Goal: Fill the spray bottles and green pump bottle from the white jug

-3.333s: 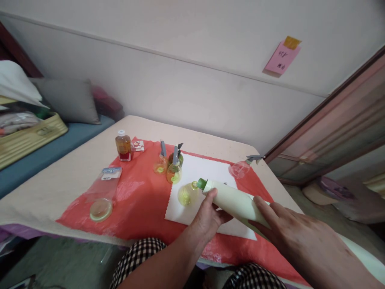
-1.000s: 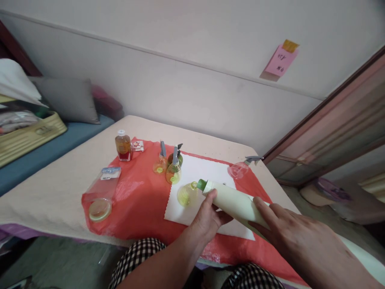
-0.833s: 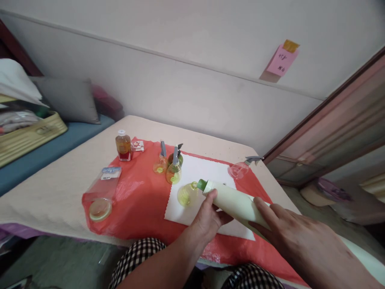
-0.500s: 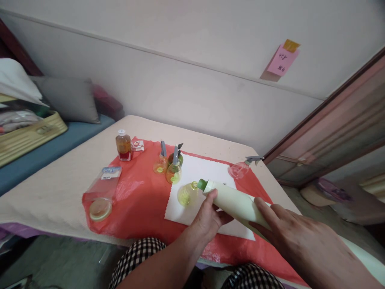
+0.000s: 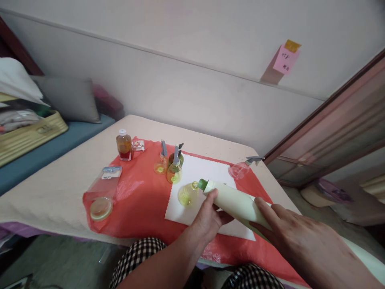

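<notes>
A long cream-white bottle (image 5: 233,201) with a green neck lies tilted, its tip against the mouth of a small round glass bottle (image 5: 187,195) of yellow liquid on a white cloth (image 5: 204,170). My left hand (image 5: 209,218) is closed around the white bottle near its neck. My right hand (image 5: 296,237) grips the same bottle further back, fingers laid along its body. Both hands are above the near side of the red plastic sheet (image 5: 141,200).
Three small spray bottles (image 5: 173,170) of yellow liquid stand behind the cloth. An amber bottle (image 5: 123,145), a clear packet (image 5: 104,182), a round lid (image 5: 98,208) and an empty pink-tinted spray bottle (image 5: 240,168) lie around. A bed with basket (image 5: 30,134) is left; a mirror stands right.
Nothing has visibly moved except a slight shift of the camera; both hands keep the white bottle against the small glass bottle.
</notes>
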Motion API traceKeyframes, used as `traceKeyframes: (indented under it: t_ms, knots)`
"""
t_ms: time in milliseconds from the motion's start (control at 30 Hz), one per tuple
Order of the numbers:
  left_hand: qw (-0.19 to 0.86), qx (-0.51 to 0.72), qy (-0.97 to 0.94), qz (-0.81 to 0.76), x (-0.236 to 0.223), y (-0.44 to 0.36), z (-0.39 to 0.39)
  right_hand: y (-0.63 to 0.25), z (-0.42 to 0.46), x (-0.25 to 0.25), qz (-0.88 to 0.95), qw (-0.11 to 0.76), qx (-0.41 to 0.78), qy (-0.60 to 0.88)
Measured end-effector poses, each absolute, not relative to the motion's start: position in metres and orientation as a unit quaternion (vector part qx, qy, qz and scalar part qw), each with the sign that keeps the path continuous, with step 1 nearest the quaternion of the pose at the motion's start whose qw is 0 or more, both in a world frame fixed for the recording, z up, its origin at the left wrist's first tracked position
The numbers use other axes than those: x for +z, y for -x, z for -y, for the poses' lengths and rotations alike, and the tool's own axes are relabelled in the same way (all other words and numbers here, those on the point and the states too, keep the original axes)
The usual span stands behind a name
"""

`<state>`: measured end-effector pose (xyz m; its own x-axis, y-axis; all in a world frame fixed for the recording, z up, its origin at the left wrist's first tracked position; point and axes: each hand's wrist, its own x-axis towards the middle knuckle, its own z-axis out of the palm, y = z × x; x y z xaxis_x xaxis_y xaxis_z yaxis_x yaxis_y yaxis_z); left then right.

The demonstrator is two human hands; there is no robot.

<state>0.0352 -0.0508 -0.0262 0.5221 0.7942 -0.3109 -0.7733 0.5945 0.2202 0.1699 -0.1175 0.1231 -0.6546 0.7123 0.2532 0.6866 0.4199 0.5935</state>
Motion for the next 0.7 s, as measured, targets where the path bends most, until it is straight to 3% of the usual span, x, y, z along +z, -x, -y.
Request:
traceKeyframes:
  t_ms: [700]
  knots:
    - [0.873, 0.45, -0.037, -0.185, -0.0248, -0.035, 0.0531, -0.1716, 0.1205, 0.1208, -0.845, 0.019, 0.33, -0.421]
